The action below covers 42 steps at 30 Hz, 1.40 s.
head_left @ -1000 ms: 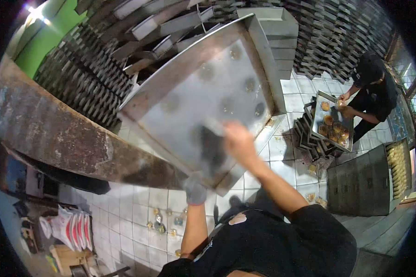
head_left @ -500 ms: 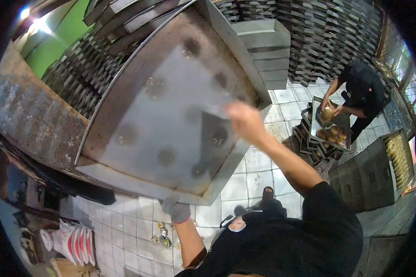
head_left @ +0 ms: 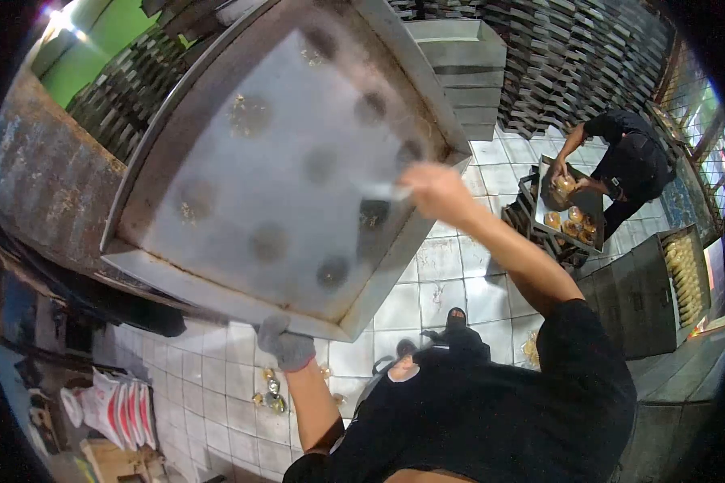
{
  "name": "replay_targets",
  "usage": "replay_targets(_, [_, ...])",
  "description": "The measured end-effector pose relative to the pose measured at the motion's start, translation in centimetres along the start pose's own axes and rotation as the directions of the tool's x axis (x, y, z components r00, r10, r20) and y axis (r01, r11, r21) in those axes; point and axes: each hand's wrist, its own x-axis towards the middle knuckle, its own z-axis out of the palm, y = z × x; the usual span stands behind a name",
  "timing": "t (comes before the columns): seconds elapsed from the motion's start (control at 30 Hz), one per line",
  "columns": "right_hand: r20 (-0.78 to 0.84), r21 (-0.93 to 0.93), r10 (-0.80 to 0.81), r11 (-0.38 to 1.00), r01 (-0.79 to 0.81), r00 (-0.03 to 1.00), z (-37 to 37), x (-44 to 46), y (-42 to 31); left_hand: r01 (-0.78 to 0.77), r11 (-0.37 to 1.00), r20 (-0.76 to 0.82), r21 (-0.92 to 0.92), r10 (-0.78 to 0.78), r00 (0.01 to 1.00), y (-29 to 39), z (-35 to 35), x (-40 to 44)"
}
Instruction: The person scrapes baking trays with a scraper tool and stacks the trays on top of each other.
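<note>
A large metal tray (head_left: 306,241) with raised sides fills the upper middle of the view, tilted towards me. Round dark marks and small pale crumbs dot its grey, worn bottom. My left hand (head_left: 286,344), in a grey glove, grips the tray's near rim from below, its fingers partly hidden. Bare and closed, my right hand (head_left: 437,193) is over the tray's right side. Out of it, to the left, sticks a pale, flat tool (head_left: 388,191), too blurred to name. A dark patch, perhaps its shadow, lies below it on the tray bottom.
At right, a person (head_left: 632,157) handles round, golden items over another tray (head_left: 546,211) on a stack. Stacked trays (head_left: 467,80) stand behind. A deep box (head_left: 628,302) of pale pieces is right. Plastic-wrapped items (head_left: 272,393) and white-red sacks (head_left: 117,406) lie lower left.
My view has shifted, so the big tray sits further left and higher. My right hand has moved towards the tray's near right side. My left hand keeps its hold on the rim.
</note>
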Motion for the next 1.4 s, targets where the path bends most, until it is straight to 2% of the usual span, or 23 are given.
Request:
replay_targets(0.07, [0.24,0.054,-0.141,0.99,0.132,0.96,0.6,-0.8,-2.5,-0.009,1.0,-0.022,0.012,0.009,1.0,-0.2,-0.6,0.5])
replay_targets(0.13, [0.249,-0.04,-0.159,0.984,0.175,0.955,1.5,-0.8,-0.5,-0.03,0.999,-0.046,0.012,0.03,0.998,-0.2,-0.2,0.8])
replay_targets(0.2, [0.107,-0.065,0.103,0.993,-0.097,0.989,-0.6,0.9,-0.2,-0.047,0.999,-0.072,0.005,0.047,0.996,-0.3,-0.1,0.8])
replay_targets(0.23, [0.171,-0.072,0.112,0.992,-0.101,0.979,-0.4,0.3,-0.9,-0.032,0.999,-0.021,-0.013,0.032,0.999,-0.3,-0.4,1.0])
replay_targets(0.33, [0.428,-0.067,-0.14,0.98,0.186,0.893,0.4,-1.4,-2.5,-0.018,1.0,0.106,-0.004,0.019,0.994,-1.7,-6.5,4.2])
replay_targets(0.4, [0.342,-0.101,-0.041,0.992,0.08,0.939,0.5,-1.2,0.1,-0.019,1.0,0.18,0.016,0.016,0.983,-1.7,-6.4,4.5])
replay_targets(0.43, [0.342,-0.142,0.114,0.988,-0.068,0.933,0.6,-1.5,1.1,-0.039,0.999,0.071,0.017,0.038,0.997,-0.7,-2.8,2.7])
replay_targets(0.47, [0.348,-0.139,0.113,0.988,-0.068,0.931,0.6,-2.2,0.4,-0.049,0.999,0.012,0.017,0.049,0.999,-0.6,-2.1,2.0])
replay_targets(0.5, [0.395,-0.073,0.005,0.997,0.026,0.919,0.7,-2.9,-1.1,-0.06,0.998,-0.047,0.018,0.061,0.997,-0.4,-1.4,1.2])
replay_targets(0.57, [0.334,0.049,-0.278,0.959,0.278,0.901,2.1,-3.6,-5.1,-0.166,0.902,0.071,0.398,0.15,0.986,-0.5,-2.2,1.4])
replay_targets(0.6, [0.42,0.063,-0.265,0.963,0.263,0.868,2.5,-3.4,-7.5,-0.204,0.834,0.109,0.513,0.172,0.979,-0.5,-2.5,1.5])
replay_targets(0.67, [0.39,0.06,-0.258,0.965,0.255,0.884,2.8,-1.3,-9.6,0.022,0.989,0.123,0.146,-0.04,0.992,-1.6,-1.2,1.3])
replay_targets(0.73, [0.34,0.043,-0.149,0.989,0.143,0.928,2.8,-0.1,-9.8,-0.005,0.963,0.133,0.271,-0.033,0.991,-1.7,0.4,-0.5])
replay_targets(0.77, [0.287,0.02,-0.027,1.0,0.022,0.958,2.9,0.3,-9.9,-0.216,0.882,0.206,0.419,0.14,0.968,-2.3,1.0,-1.1])
replay_targets(0.83, [0.271,0.072,-0.146,0.989,0.132,0.951,3.7,-1.7,-11.3,-0.419,0.734,0.301,0.534,0.298,0.906,-2.2,0.8,-1.0])
replay_targets(0.93, [0.294,0.159,-0.259,0.962,0.22,0.92,3.0,-0.5,-11.8,-0.531,0.571,0.489,0.625,0.244,0.838,-2.0,-0.7,0.1])
replay_targets(0.97, [0.209,0.097,-0.148,0.987,0.13,0.967,2.9,1.4,-11.3,-0.211,0.832,0.276,0.514,0.073,0.959,-2.2,-1.0,-0.3])
replay_targets(1.07, [0.018,0.049,0.061,0.997,-0.062,0.998,1.7,7.5,-12.4,-0.813,0.25,0.756,0.526,0.301,0.581,-8.2,-9.3,3.1])
replay_targets(1.13, [-0.159,0.101,-0.116,0.986,0.133,0.98,0.9,9.8,-14.5,-0.881,0.019,0.836,0.473,0.305,0.456,-8.4,-7.9,2.3])
replay_targets(1.2, [-0.198,0.103,-0.026,0.994,0.047,0.98,-0.1,11.5,-14.4,-0.894,-0.102,0.871,0.436,0.299,0.39,-9.7,-8.4,2.6])
replay_targets(1.23, [-0.213,0.119,0.064,0.992,-0.039,0.975,-0.7,12.0,-14.3,-0.766,0.302,0.667,0.567,0.377,0.643,-9.3,-7.0,1.7])
replay_targets(1.3, [-0.273,0.137,0.116,0.987,-0.081,0.955,-1.7,12.8,-14.2,-0.51,0.668,0.413,0.542,0.317,0.854,-8.0,-4.3,-0.1])
replay_targets(1.4, [-0.189,0.134,-0.017,0.99,0.043,0.982,-2.1,11.5,-16.0,-0.35,0.832,0.329,0.432,0.216,0.919,-7.9,-4.7,0.2])
